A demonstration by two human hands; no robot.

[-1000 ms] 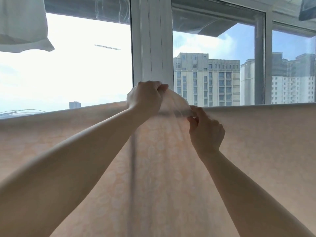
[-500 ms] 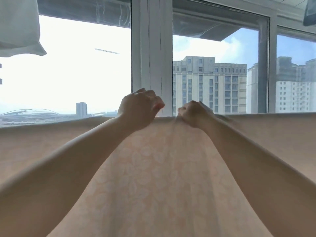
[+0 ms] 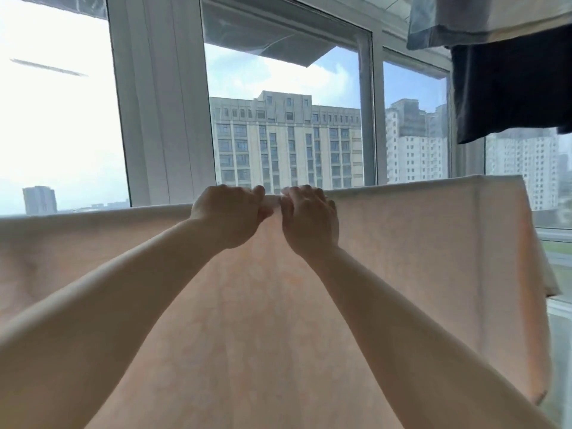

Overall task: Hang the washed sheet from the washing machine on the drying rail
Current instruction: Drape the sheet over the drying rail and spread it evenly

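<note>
Pale peach sheet point(image 3: 402, 243) w/ faint leaf print hung draped over top fold, spread wide L to R across view, in front of window frame point(image 3: 161, 119). Rail itself hidden under fabric; can't confirm by sight. Sheet's right edge visible w/ hem, hanging down near the right pane. Left hand point(image 3: 230, 216) curled at top fold, fingers wrapped over cloth edge, gripping sheet. Right hand point(image 3: 309, 221) just beside it, nearly touching, fingers bent over the same fold, gripping sheet too. Both forearms raised, reaching up & fwd from bottom corners. Fabric below hands fell in a smooth panel between arms. Upper right: dark garment point(image 3: 507, 85) & light blue-grey cloth point(image 3: 483, 17) hanging above sheet, apart from it. Beyond glass: beige multi-storey bldg point(image 3: 288, 144), white towers to the right, bright cloudy sky.
</note>
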